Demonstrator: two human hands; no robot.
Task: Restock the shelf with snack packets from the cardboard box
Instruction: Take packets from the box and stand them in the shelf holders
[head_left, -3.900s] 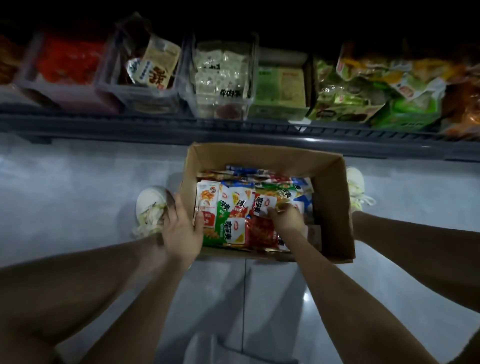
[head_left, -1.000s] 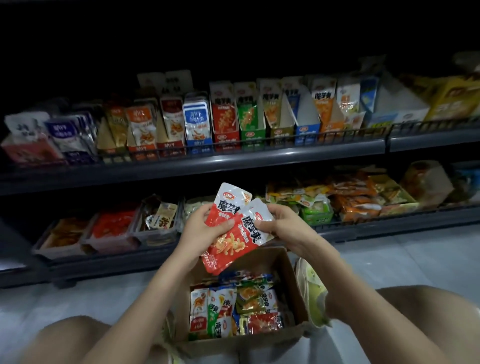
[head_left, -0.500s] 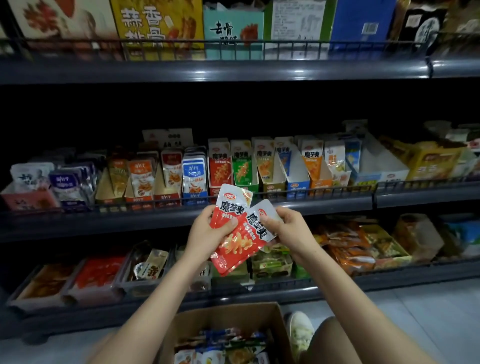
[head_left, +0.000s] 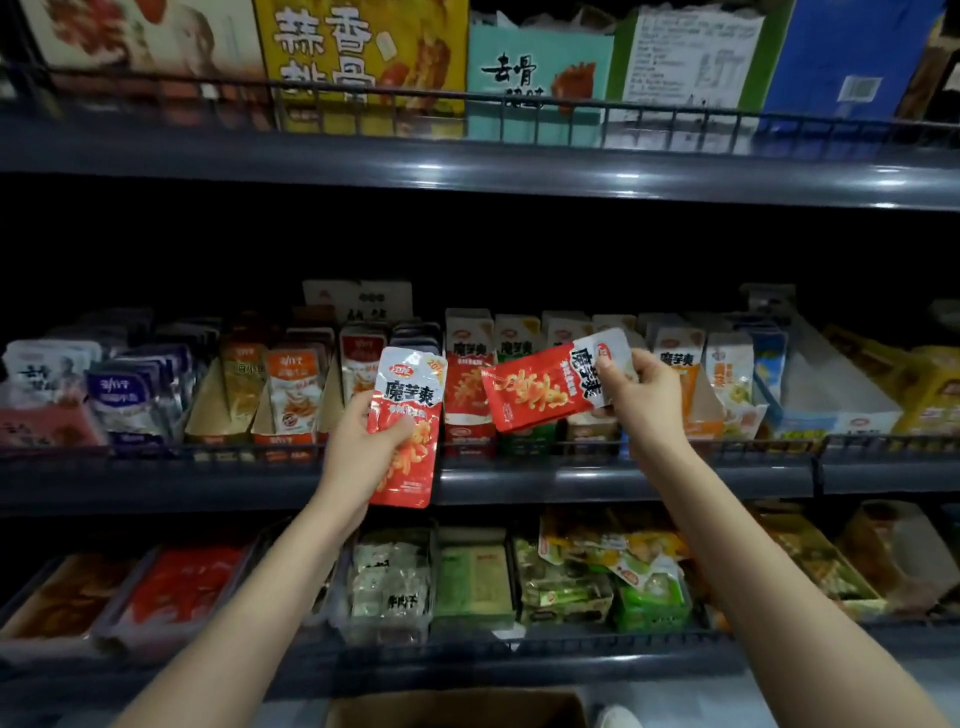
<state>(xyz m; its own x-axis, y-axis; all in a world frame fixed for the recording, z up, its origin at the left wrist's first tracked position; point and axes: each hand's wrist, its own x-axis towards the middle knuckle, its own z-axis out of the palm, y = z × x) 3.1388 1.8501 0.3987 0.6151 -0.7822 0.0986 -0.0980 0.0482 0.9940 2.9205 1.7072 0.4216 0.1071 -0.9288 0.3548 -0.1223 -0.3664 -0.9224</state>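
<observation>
My left hand (head_left: 363, 447) grips a red and white snack packet (head_left: 410, 395) upright in front of the middle shelf (head_left: 597, 475). My right hand (head_left: 641, 395) pinches a second red and white snack packet (head_left: 540, 387) by its white end, tilted sideways, in front of a row of display cartons holding the same brand (head_left: 470, 374). The two packets are apart. Only the top edge of the cardboard box (head_left: 457, 706) shows at the bottom of the view, below the shelves.
The middle shelf holds rows of small snack packs in open cartons (head_left: 291, 395) behind a wire rail. The lower shelf (head_left: 519, 654) has clear trays (head_left: 389, 582) and loose green bags (head_left: 639, 577). Large boxes (head_left: 363, 47) stand on the top shelf. A white empty carton (head_left: 826, 384) sits at the right.
The two packets, held together in front of me half a second ago, are now separated, one in each hand. The view has risen and moved closer to the middle shelf.
</observation>
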